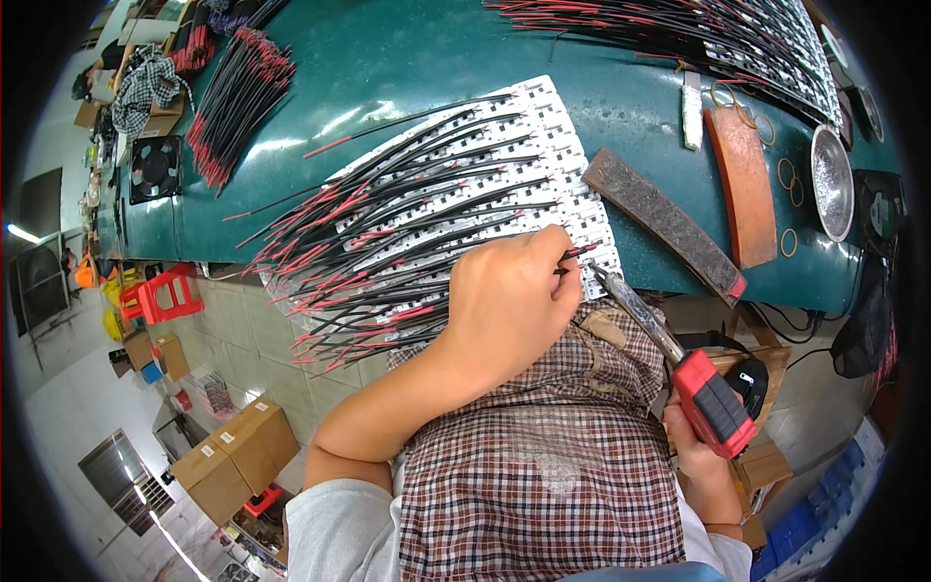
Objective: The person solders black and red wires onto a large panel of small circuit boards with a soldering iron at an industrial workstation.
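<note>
My left hand [509,301] is closed in a pinch on a thin black wire with a red end [580,251], over the right edge of a white circuit board panel [572,165]. Many black and red wires [388,223] lie in rows across that panel, loose ends pointing left. My right hand [687,432] grips a soldering iron [713,403] by its red and black handle. The iron's metal shaft slants up to the left, its tip close to the pinched wire and the panel's lower right corner. Whether the tip touches is too small to tell.
A dark block [669,228] and an orange-brown block [742,184] lie right of the panel on the green table [388,44]. Beyond are rubber bands and a metal bowl [831,184]. Wire bundles [242,107] and a small fan [155,168] sit left; another wired panel lies far right.
</note>
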{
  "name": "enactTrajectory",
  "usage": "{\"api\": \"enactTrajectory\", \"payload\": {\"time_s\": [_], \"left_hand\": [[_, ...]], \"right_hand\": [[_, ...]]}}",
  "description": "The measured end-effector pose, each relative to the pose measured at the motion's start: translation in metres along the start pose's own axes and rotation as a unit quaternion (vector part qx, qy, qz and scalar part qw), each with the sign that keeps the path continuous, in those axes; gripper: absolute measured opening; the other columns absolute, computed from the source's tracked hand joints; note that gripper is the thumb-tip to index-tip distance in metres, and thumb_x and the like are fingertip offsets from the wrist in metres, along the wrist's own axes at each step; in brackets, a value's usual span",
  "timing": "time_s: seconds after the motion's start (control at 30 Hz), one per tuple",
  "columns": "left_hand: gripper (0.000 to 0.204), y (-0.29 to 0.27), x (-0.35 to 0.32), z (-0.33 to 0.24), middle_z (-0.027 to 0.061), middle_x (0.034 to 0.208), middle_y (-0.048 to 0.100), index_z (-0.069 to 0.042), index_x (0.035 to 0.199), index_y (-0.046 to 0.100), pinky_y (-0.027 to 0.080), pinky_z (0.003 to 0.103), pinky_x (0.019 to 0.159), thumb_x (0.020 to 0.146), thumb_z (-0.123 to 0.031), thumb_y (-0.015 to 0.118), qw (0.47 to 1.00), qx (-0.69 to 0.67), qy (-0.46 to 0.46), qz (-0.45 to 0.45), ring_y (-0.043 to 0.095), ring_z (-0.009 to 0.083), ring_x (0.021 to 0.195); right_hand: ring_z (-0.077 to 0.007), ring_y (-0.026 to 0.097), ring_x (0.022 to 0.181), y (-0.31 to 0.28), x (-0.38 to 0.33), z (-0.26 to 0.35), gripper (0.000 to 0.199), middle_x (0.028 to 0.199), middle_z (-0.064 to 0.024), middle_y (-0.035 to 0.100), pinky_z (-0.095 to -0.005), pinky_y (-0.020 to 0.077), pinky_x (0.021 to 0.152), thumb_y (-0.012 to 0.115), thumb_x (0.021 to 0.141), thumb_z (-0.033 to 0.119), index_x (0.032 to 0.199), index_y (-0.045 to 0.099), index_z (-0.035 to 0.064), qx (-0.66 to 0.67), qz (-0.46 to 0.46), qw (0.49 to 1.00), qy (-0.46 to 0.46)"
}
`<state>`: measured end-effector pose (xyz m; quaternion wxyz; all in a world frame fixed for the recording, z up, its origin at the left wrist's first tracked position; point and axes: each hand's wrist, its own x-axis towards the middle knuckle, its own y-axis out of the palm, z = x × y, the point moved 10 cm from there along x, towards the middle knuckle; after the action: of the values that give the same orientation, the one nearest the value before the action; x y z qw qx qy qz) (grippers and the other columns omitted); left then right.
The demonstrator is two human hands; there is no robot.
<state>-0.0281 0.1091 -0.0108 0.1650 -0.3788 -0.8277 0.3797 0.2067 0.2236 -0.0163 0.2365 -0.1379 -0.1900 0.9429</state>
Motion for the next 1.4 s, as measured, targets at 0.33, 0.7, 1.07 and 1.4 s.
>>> {"api": "enactTrajectory", "payload": {"time_s": [0.33,0.7,1.07,1.4], "left_hand": [[0.009,-0.001,0.004,-0.004,0.0077,0.066,0.065,-0.004,0.076,0.067,0.049,0.033,0.052,0.079,-0.007,0.074,1.0,0.009,0.02,0.021,0.066,0.0206,0.056],[0.01,-0.003,0.007,-0.008,0.0086,0.067,0.064,-0.002,0.074,0.066,0.049,0.034,0.053,0.079,-0.006,0.074,0.999,0.005,0.039,0.025,0.064,0.0226,0.056],[0.011,-0.001,0.006,0.001,0.0089,0.068,0.064,-0.006,0.091,0.061,0.048,0.041,0.056,0.096,-0.015,0.064,0.998,-0.02,-0.002,0.053,0.063,0.0294,0.058],[0.006,-0.033,-0.003,-0.029,0.0107,0.08,0.067,-0.006,0.098,0.068,0.048,0.036,0.054,0.093,-0.01,0.068,0.998,0.009,0.048,-0.044,0.064,0.0269,0.061]], "right_hand": [[-0.0303,0.064,0.063,0.001,0.002,0.01,0.026,0.077,-0.0128,0.065,-0.036,0.051,0.061,0.076,0.069,0.004,0.093,0.069,-0.0009,-0.012,-0.015,0.999,-0.03],[-0.0294,0.062,0.062,-0.008,-0.009,0.001,0.017,0.073,-0.0102,0.064,-0.0367,0.0494,0.059,0.076,0.071,0.006,0.085,0.068,0.0014,-0.049,-0.035,0.998,-0.036],[-0.0271,0.063,0.063,-0.011,-0.019,-0.024,0.014,0.074,-0.0091,0.066,-0.0358,0.0491,0.06,0.076,0.075,0.006,0.086,0.068,0.0016,0.009,-0.027,0.997,0.066],[-0.0283,0.065,0.066,-0.017,-0.03,-0.028,0.017,0.078,-0.0104,0.068,-0.0357,0.0513,0.063,0.076,0.072,0.004,0.088,0.069,0.001,0.012,-0.039,0.996,0.074]]}}
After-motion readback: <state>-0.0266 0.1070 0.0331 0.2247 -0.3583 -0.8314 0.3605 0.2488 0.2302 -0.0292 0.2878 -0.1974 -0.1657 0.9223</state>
